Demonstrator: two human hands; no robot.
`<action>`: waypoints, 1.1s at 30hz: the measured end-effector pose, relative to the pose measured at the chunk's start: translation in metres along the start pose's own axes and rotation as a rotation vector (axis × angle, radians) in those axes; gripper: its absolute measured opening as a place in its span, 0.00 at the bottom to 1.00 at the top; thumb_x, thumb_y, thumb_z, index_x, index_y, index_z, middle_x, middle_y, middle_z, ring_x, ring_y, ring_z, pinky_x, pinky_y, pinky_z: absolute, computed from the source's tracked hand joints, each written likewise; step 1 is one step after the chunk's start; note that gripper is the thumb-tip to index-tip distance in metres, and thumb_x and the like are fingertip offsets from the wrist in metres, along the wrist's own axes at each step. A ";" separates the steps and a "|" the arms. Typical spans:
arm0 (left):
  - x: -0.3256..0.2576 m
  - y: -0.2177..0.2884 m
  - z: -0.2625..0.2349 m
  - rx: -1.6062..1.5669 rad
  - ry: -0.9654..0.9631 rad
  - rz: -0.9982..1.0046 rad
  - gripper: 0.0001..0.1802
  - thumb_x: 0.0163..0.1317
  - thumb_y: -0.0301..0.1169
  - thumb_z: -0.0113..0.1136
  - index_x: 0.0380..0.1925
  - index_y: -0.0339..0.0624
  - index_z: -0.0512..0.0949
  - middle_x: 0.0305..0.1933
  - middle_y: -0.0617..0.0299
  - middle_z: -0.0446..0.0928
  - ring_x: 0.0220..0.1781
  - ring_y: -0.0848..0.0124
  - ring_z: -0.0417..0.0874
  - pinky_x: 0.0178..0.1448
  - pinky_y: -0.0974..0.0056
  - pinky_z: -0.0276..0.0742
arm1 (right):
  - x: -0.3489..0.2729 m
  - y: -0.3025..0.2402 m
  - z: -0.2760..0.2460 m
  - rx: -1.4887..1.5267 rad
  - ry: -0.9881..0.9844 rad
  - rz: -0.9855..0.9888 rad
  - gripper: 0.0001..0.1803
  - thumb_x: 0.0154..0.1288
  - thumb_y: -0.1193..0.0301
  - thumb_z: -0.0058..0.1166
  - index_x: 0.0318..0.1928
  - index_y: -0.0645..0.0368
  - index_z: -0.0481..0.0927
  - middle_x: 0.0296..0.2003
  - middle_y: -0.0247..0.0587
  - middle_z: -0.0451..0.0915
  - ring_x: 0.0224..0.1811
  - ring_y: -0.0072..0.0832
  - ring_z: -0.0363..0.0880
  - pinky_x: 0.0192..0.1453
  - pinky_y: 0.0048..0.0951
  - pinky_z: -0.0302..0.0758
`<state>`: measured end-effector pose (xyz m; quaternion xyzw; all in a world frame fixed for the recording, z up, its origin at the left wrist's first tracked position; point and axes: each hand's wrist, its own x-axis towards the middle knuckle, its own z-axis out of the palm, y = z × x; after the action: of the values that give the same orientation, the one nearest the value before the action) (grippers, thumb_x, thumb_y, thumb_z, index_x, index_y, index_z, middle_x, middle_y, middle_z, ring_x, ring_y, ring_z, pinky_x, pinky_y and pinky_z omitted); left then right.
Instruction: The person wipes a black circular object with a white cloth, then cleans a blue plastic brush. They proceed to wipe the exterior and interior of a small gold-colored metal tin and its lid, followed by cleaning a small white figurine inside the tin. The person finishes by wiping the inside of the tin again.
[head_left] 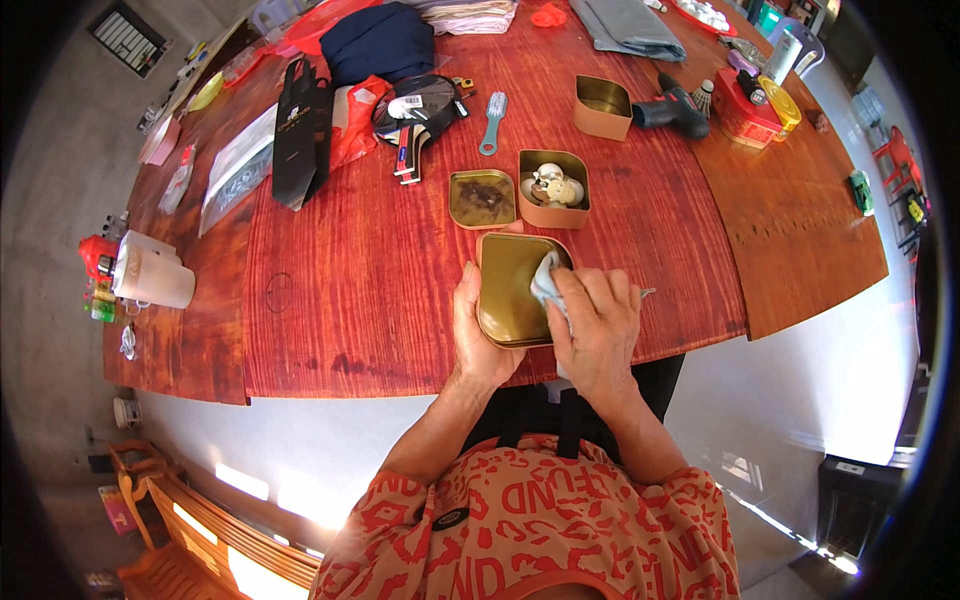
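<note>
My left hand [476, 338] grips a shallow, gold-lined tin lid [510, 292] with rounded corners, held tilted just above the table's near edge. Pinched in my right hand [598, 325] is a pale blue-white cloth [546, 284], pressed against the lid's inner surface on its right side. Just beyond lies another lid [466, 212], its gold inside marked by a dark stain. Beside it stands an orange-brown tin [556, 216] holding several whitish, rounded pieces that I cannot identify. Farther back is a similar tin [602, 123], also without a lid.
On the red wooden table [360, 290], a hairbrush [493, 122], a paddle in a black cover [418, 110] and a black box [302, 140] lie farther off. A power drill [675, 110] and red tin [747, 112] sit back right. A white jug [152, 272] stands left.
</note>
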<state>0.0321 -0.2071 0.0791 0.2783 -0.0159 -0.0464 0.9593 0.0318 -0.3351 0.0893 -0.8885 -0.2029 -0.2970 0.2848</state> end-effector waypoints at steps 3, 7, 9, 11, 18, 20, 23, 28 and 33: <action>0.000 0.001 0.004 0.039 0.042 0.002 0.35 0.69 0.56 0.35 0.67 0.44 0.57 0.61 0.56 0.69 0.62 0.63 0.71 0.66 0.57 0.65 | 0.001 0.006 0.005 -0.082 0.046 -0.027 0.22 0.45 0.72 0.62 0.45 0.60 0.78 0.38 0.35 0.72 0.38 0.33 0.68 0.39 0.35 0.61; 0.001 0.001 -0.002 0.056 0.059 0.009 0.36 0.68 0.57 0.35 0.67 0.45 0.57 0.61 0.56 0.69 0.62 0.62 0.71 0.65 0.56 0.67 | -0.005 0.000 -0.007 -0.003 -0.100 -0.049 0.23 0.48 0.72 0.60 0.49 0.62 0.79 0.40 0.37 0.71 0.41 0.34 0.67 0.41 0.36 0.61; 0.004 0.004 -0.004 0.049 0.009 0.014 0.36 0.68 0.58 0.35 0.67 0.45 0.57 0.61 0.55 0.69 0.62 0.61 0.72 0.64 0.56 0.69 | -0.009 -0.004 -0.014 0.050 -0.198 -0.071 0.21 0.50 0.74 0.58 0.48 0.64 0.79 0.38 0.37 0.71 0.40 0.34 0.67 0.41 0.36 0.61; 0.005 0.004 -0.007 0.050 -0.056 -0.003 0.37 0.67 0.59 0.36 0.67 0.46 0.57 0.60 0.56 0.70 0.61 0.60 0.72 0.62 0.56 0.71 | -0.013 -0.004 -0.013 0.111 -0.219 -0.105 0.20 0.51 0.74 0.58 0.47 0.65 0.79 0.38 0.37 0.70 0.40 0.33 0.67 0.41 0.35 0.61; 0.007 -0.001 -0.004 -0.074 -0.018 -0.014 0.35 0.68 0.58 0.36 0.67 0.46 0.59 0.59 0.58 0.71 0.60 0.64 0.73 0.63 0.59 0.70 | 0.002 -0.001 0.000 0.087 -0.047 -0.077 0.15 0.56 0.74 0.55 0.45 0.60 0.82 0.43 0.34 0.71 0.43 0.32 0.67 0.45 0.36 0.59; 0.005 0.000 0.000 -0.082 -0.005 -0.028 0.35 0.69 0.57 0.36 0.67 0.46 0.59 0.59 0.59 0.71 0.60 0.66 0.73 0.63 0.59 0.70 | 0.008 0.000 0.005 0.028 -0.015 -0.040 0.16 0.56 0.74 0.55 0.46 0.59 0.82 0.44 0.35 0.71 0.46 0.33 0.66 0.47 0.37 0.58; 0.005 0.002 -0.002 -0.048 0.014 -0.027 0.35 0.69 0.58 0.33 0.66 0.47 0.59 0.60 0.59 0.70 0.61 0.65 0.72 0.64 0.58 0.69 | 0.015 0.001 0.013 0.041 -0.005 -0.031 0.17 0.55 0.74 0.56 0.48 0.58 0.81 0.45 0.35 0.70 0.48 0.34 0.65 0.48 0.37 0.57; 0.006 0.004 -0.008 -0.041 -0.008 -0.055 0.34 0.69 0.59 0.31 0.66 0.48 0.61 0.61 0.60 0.69 0.62 0.65 0.71 0.64 0.57 0.69 | 0.021 -0.006 0.023 0.074 -0.030 -0.082 0.20 0.55 0.73 0.56 0.51 0.56 0.80 0.46 0.35 0.70 0.49 0.34 0.65 0.49 0.38 0.56; 0.002 0.001 -0.014 -0.077 0.043 -0.112 0.34 0.69 0.59 0.31 0.64 0.48 0.62 0.60 0.59 0.69 0.61 0.64 0.72 0.62 0.56 0.71 | 0.018 -0.007 0.026 0.182 -0.107 -0.132 0.23 0.53 0.76 0.56 0.53 0.52 0.79 0.49 0.35 0.69 0.52 0.35 0.64 0.51 0.37 0.56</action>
<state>0.0349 -0.1990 0.0678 0.2427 0.0222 -0.0944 0.9652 0.0517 -0.3096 0.0862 -0.8583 -0.3020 -0.2477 0.3327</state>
